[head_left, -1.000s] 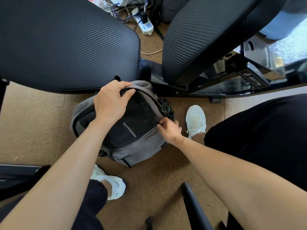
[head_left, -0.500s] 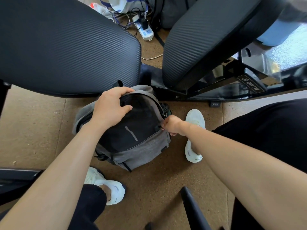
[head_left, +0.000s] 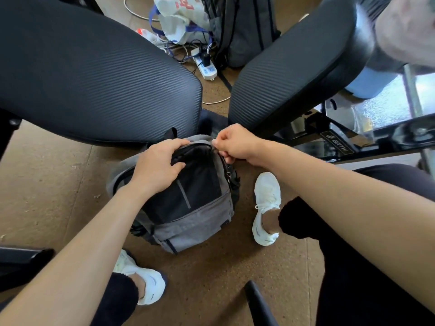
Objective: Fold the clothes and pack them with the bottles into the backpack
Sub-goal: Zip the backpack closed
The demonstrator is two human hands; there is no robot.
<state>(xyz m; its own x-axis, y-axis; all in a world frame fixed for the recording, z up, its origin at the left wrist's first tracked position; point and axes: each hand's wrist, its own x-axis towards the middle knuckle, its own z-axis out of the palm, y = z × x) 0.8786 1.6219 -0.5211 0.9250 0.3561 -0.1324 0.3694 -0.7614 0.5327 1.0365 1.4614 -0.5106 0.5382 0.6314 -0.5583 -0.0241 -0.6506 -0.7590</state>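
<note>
On the floor (head_left: 47, 184) between my feet sits the backpack (head_left: 197, 222), soft and slumped. My left grip (head_left: 160, 164) curls over its top rim, steadying it; my right grip (head_left: 235, 143) pinches the zip pull (head_left: 214, 141) at the crown. The fabric looks limp and light, so I judge the rim the firmest hold.

The right hand (head_left: 237, 143) pinches at the far rim of the backpack (head_left: 195, 222), but whatever sits between those curled fingers is buried in the fist. The left hand (head_left: 155, 165), gripping the rim, and its forearm cover the backpack's left flank, and nothing inside can be made out. Far off, a white plastic bag (head_left: 181, 15) and a second dark bag (head_left: 240, 27) run out past the top edge, and top right a pale blurred shape (head_left: 404, 27) is too smeared to name.
</note>
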